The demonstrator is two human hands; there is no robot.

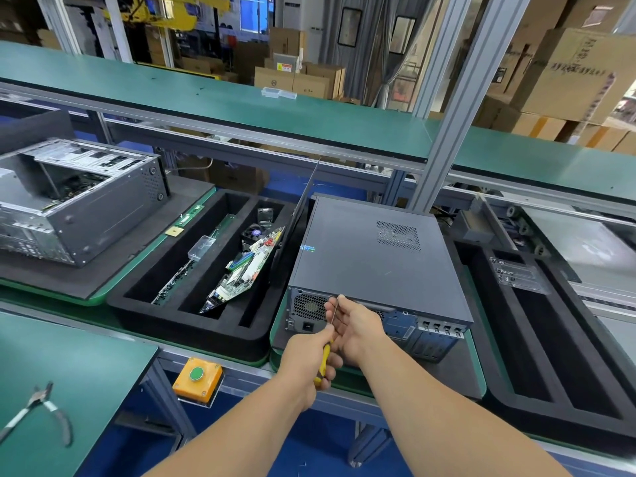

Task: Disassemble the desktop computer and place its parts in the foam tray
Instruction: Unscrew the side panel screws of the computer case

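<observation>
Green bench — left grip [311, 359] clenches screwdriver [326, 356] at computer [371, 256] (right grip [358, 330] pinches shaft).

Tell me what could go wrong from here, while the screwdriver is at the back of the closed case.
1. The right hand pinches the shaft of the screwdriver near its tip; a slip could jab those fingers.
2. A loosened screw may drop off the bench edge just below the case.
3. The motherboard leans tilted in the left tray; bumping it could knock it over.
</observation>
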